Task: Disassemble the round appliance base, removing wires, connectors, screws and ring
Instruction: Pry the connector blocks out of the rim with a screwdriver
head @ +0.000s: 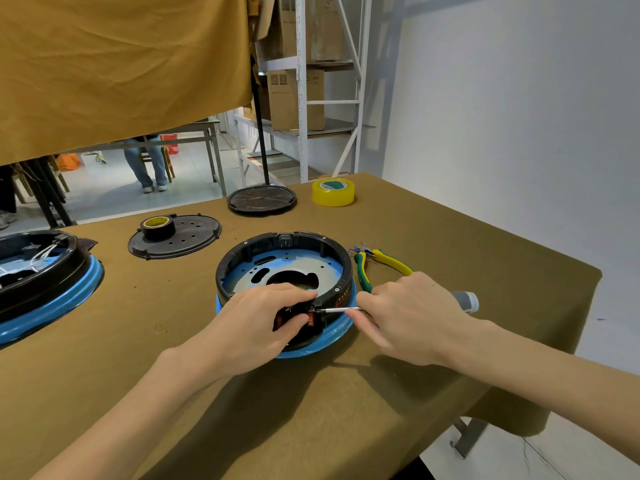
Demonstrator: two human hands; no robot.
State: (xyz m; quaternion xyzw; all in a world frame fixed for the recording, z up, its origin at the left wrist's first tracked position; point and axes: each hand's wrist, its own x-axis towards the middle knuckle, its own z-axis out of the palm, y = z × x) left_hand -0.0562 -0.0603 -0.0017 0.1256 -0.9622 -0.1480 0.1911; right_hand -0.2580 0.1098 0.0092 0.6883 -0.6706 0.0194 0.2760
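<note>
- Bare forearms reach in from the bottom edge over the brown cloth-covered table (pixel 346 427).
- Left hand (pixel 256 323) lies on the near rim of the round appliance base (pixel 284 271), its fingers and thumb curled round a small black part with a red connector (pixel 311 319) at the base's front edge.
- Right hand (pixel 412 313) grips a screwdriver (pixel 337 310): its thin metal shaft runs leftward, with the tip meeting the black part beside the left thumb, and the grey handle end sticks out past the back of the hand.
- Round appliance base sits at mid-table: a black ring wall on a blue outer rim, with a perforated grey metal plate inside that has a large central opening.
- Green-and-yellow-handled pliers (pixel 377 265) lie on the cloth just right of the base, behind the right hand.
- Further back and to the left, a flat black perforated cover (pixel 187 239) carries a roll of black tape (pixel 157 226).
- Behind the base, a second dark round disc (pixel 262 199) rests near the far table edge, with a roll of yellow tape (pixel 333 192) to its right.
- At the left edge, another black-and-blue appliance body (pixel 45 278) with white wires inside is partly cut off by the frame.
</note>
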